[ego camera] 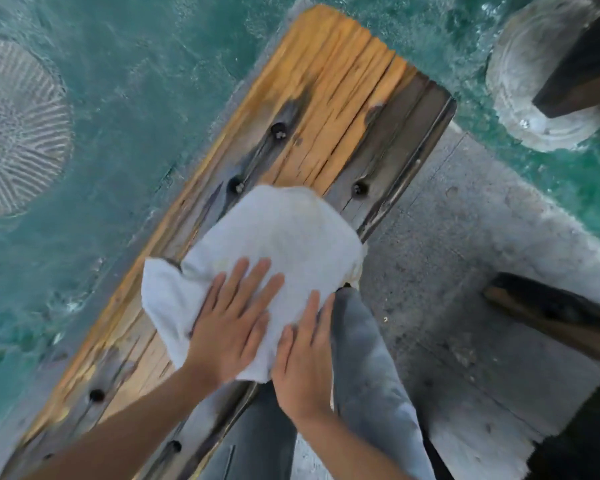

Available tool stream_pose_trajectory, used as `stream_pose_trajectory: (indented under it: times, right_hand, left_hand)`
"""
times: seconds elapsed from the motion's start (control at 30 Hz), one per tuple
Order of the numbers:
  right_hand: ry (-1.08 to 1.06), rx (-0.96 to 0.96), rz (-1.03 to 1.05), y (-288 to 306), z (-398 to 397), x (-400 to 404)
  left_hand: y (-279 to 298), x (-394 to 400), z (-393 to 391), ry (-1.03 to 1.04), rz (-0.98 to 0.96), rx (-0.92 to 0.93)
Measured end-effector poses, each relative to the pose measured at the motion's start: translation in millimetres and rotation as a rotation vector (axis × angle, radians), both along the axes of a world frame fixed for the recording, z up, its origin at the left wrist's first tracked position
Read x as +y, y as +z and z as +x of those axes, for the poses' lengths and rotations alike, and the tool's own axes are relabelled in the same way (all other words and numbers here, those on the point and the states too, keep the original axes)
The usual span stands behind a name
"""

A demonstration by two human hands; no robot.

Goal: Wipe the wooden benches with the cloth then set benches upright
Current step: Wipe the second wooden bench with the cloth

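Wiping step in hand: both palms press the cloth onto the bench.

The left hand (pixel 231 320) and, just beside it, the right hand (pixel 303 344) lie flat, fingers straight, on the white cloth (pixel 274 233) spread across the wooden bench (pixel 329 98); next, likely push it onward over the unwiped planks beyond the fingertips.

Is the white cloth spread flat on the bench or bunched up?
Mostly spread: the cloth lies across the bench planks under the flat left hand and right hand, with loose folds at its left edge.
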State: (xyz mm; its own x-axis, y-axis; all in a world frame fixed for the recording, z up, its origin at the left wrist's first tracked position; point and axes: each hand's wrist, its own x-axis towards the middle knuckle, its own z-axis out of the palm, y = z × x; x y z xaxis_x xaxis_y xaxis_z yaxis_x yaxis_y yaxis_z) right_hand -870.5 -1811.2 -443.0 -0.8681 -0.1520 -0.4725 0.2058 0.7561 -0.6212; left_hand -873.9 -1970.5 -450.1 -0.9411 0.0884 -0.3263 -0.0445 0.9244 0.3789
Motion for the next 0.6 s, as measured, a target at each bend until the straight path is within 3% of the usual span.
stream_pose_trajectory:
  times: [0.1, 0.17, 0.27, 0.37, 0.47, 0.6]
  right_hand:
    - [0.016, -0.117, -0.072, 10, 31, 20]
    - [-0.024, -0.191, -0.064, 12, 30, 36]
    - [-0.290, -0.365, 0.049, 2, 7, 51]
    - [-0.468, -0.417, -0.016, -8, -42, 57]
    - [-0.339, -0.405, -0.109, -14, -97, 56]
    - [-0.070, -0.467, 0.001, -21, -139, 72]
  left_hand:
    - [23, -3, 49, 0.011, 0.104, -0.074]
    - [34, -6, 50, 0.183, 0.206, -0.072]
    - [42, -12, 19, 0.489, 0.137, -0.040]
    - [42, -20, -40, 0.504, 0.104, -0.016]
    - [38, -15, -111, 0.357, 0.152, -0.072]
    - [30, 3, -198, 0.319, 0.148, -0.216]
